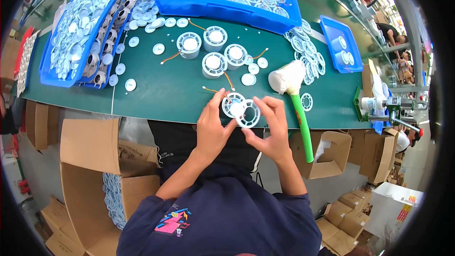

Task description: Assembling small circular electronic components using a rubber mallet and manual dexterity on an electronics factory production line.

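My left hand [211, 128] grips a white round housing [229, 106] with a pale disc in its middle and a thin orange wire. In my right hand [273, 135] is a white slotted ring [258, 114], pinched between thumb and fingers. The ring overlaps the housing's right edge, tilted and not seated over it. Just beyond my hands, several similar cup-shaped housings [214, 64] stand upright on the green table [156, 85], wires trailing. Right of my right hand lies a mallet [304, 130] with a green handle and a white wrapped head. Another slotted ring [307, 102] lies beside it.
A blue bin [227, 16] full of housings stands at the back. Stacked blue trays [45, 73] hold small white discs at left. Loose rings [310, 52] pile up near a blue tray [353, 66]. A red-knobbed clamp [393, 109] sits right. Open cartons [90, 147] flank me.
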Action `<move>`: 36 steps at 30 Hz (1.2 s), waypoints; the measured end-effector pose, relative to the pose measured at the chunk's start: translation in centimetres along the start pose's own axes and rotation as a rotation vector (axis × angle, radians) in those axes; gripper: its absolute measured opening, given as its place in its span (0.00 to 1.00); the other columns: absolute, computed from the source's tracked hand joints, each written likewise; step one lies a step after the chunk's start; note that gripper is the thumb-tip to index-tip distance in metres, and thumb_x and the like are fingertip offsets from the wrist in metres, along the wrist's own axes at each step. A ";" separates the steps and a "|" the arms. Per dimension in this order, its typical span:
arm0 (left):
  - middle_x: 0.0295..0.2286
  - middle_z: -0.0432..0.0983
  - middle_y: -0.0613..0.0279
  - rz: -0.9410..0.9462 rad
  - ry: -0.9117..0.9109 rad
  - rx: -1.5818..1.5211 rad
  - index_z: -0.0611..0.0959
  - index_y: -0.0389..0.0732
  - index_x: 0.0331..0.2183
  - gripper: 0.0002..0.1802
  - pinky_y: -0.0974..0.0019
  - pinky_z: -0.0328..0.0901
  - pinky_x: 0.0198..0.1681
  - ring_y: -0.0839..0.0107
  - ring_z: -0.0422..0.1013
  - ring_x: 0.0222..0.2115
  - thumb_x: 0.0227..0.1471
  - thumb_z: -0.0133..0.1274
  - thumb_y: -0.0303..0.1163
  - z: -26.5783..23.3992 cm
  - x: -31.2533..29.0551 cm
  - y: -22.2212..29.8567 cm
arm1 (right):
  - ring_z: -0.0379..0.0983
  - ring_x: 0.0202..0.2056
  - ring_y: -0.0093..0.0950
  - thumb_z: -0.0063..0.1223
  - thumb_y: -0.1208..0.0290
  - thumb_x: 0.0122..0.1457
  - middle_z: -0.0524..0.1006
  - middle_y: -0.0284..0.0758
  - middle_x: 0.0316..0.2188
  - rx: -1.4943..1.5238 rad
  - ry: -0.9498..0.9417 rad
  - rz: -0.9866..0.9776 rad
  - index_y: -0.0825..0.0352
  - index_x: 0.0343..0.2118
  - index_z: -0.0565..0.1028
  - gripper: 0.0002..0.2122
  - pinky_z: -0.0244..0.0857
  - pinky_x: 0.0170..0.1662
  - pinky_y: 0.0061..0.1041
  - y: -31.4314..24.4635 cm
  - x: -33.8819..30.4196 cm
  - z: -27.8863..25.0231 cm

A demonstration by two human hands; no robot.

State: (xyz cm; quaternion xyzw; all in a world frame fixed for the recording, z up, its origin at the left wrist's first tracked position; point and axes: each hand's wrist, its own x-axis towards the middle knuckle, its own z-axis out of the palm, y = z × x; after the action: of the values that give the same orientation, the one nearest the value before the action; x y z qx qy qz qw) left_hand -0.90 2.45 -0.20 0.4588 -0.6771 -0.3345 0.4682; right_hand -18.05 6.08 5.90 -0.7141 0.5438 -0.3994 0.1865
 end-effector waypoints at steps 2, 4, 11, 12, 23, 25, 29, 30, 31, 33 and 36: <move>0.50 0.78 0.47 0.020 -0.028 -0.006 0.66 0.35 0.62 0.48 0.52 0.70 0.52 0.47 0.75 0.50 0.43 0.72 0.27 -0.1 0.1 -0.3 | 0.70 0.49 0.38 0.71 0.77 0.45 0.68 0.42 0.50 -0.071 -0.105 -0.048 0.71 0.58 0.73 0.34 0.70 0.50 0.33 0.1 1.2 0.7; 0.50 0.78 0.47 0.034 -0.037 -0.015 0.66 0.35 0.62 0.48 0.52 0.70 0.52 0.47 0.75 0.50 0.42 0.72 0.26 -0.4 0.2 -0.5 | 0.70 0.50 0.39 0.71 0.77 0.45 0.68 0.43 0.50 -0.026 -0.135 -0.029 0.71 0.58 0.73 0.33 0.70 0.50 0.33 0.8 1.6 1.1; 0.49 0.78 0.46 0.081 -0.105 -0.043 0.65 0.36 0.62 0.48 0.52 0.71 0.50 0.46 0.75 0.49 0.42 0.72 0.26 -1.2 0.6 -0.8 | 0.70 0.51 0.39 0.70 0.78 0.45 0.68 0.42 0.50 0.045 -0.214 -0.004 0.70 0.57 0.73 0.32 0.69 0.53 0.32 1.2 2.8 0.6; 0.49 0.78 0.46 0.095 -0.115 -0.050 0.65 0.36 0.62 0.48 0.52 0.71 0.50 0.45 0.76 0.49 0.42 0.72 0.26 -1.2 0.7 -0.7 | 0.70 0.51 0.37 0.69 0.79 0.45 0.69 0.41 0.50 0.062 -0.220 0.008 0.69 0.57 0.74 0.32 0.68 0.53 0.31 1.2 2.8 0.5; 0.50 0.77 0.44 0.143 -0.105 -0.010 0.67 0.35 0.61 0.47 0.53 0.72 0.48 0.45 0.76 0.48 0.42 0.72 0.25 -1.2 0.5 -0.8 | 0.71 0.46 0.33 0.69 0.79 0.45 0.68 0.40 0.49 0.075 -0.186 0.116 0.70 0.55 0.73 0.30 0.70 0.49 0.29 0.0 2.8 0.8; 0.50 0.77 0.44 0.145 -0.102 -0.014 0.67 0.35 0.61 0.46 0.53 0.72 0.48 0.45 0.76 0.48 0.42 0.72 0.25 -1.2 0.4 -0.9 | 0.71 0.45 0.33 0.69 0.79 0.45 0.68 0.40 0.48 0.057 -0.172 0.106 0.70 0.55 0.73 0.30 0.70 0.48 0.29 -0.2 2.8 0.8; 0.50 0.76 0.44 0.148 -0.098 0.007 0.68 0.35 0.61 0.46 0.53 0.72 0.49 0.45 0.76 0.48 0.42 0.72 0.26 -1.0 0.3 -1.0 | 0.70 0.44 0.33 0.69 0.78 0.45 0.68 0.40 0.48 0.079 -0.167 0.125 0.70 0.55 0.73 0.30 0.70 0.48 0.29 0.0 2.5 0.9; 0.51 0.76 0.45 0.154 -0.095 0.007 0.68 0.35 0.61 0.46 0.53 0.72 0.49 0.45 0.76 0.48 0.43 0.72 0.28 -1.0 0.3 -1.1 | 0.70 0.44 0.32 0.69 0.78 0.46 0.68 0.40 0.48 0.071 -0.162 0.119 0.70 0.55 0.73 0.30 0.70 0.48 0.29 0.0 2.5 1.0; 0.51 0.76 0.45 0.154 -0.096 0.007 0.68 0.35 0.61 0.46 0.53 0.72 0.49 0.45 0.76 0.48 0.43 0.72 0.28 -0.8 0.3 -1.0 | 0.70 0.44 0.32 0.69 0.78 0.46 0.68 0.40 0.48 0.071 -0.161 0.120 0.70 0.55 0.73 0.30 0.70 0.48 0.29 0.0 2.4 1.0; 0.51 0.76 0.45 0.175 -0.035 0.006 0.68 0.34 0.61 0.47 0.53 0.72 0.49 0.46 0.76 0.49 0.43 0.73 0.34 -0.3 0.3 -0.8 | 0.71 0.45 0.32 0.69 0.78 0.46 0.68 0.40 0.48 0.061 -0.167 0.138 0.70 0.55 0.73 0.30 0.69 0.48 0.28 0.0 2.5 1.0; 0.52 0.76 0.45 0.213 0.073 0.106 0.68 0.33 0.61 0.46 0.53 0.72 0.50 0.47 0.76 0.49 0.45 0.72 0.37 1.1 -0.1 -0.8 | 0.71 0.46 0.33 0.70 0.76 0.47 0.69 0.39 0.49 0.026 -0.170 0.157 0.69 0.56 0.72 0.31 0.69 0.48 0.29 -0.1 2.3 1.0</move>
State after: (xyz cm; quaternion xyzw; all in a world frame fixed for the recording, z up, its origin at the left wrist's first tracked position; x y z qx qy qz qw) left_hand -1.65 2.30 -1.29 0.4203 -0.7213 -0.2297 0.5002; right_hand -17.02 3.83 6.23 -0.6980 0.5752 -0.3285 0.2720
